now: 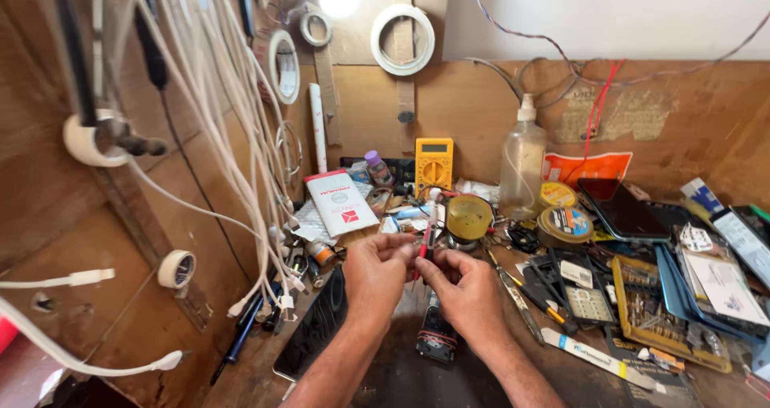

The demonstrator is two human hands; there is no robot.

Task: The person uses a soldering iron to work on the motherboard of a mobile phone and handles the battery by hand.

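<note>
A: Red-and-black probe (425,248) — thin, stick-like, held upright between both hands just above the bench (401,376), near the middle of the view.

B: Which hand has it?

A: Both. Left hand (375,270) pinches it from the left side, fingers curled in, thumb toward the shaft. Right hand (469,296) closes on it from the right and slightly lower, fingertips meeting the left hand's around the lower part. Neither hand is slack; both are grasping. The upper end sticks up past the knuckles.

B: What sits under the hands?

A: A small dark device (437,336) lies on the bench directly below the right wrist, apart from the probe. A black phone (314,328) lies screen-up just left of the left forearm.

B: Beyond the hands?

A: A yellow multimeter (434,164) leans against the back board, well behind the probe. A round solder tin (468,216) sits just behind the hands, a clear pump bottle (523,163) to its right. A white-and-red box (341,202) leans left of the meter.

B: Sides?

A: White cables (233,135) hang down the left wall, tape rolls (402,39) pinned above. To the right, a yellow parts tray (654,316) and stacked phones (622,209), well apart from both hands. Tweezers (513,292) lie just right of the right hand.
</note>
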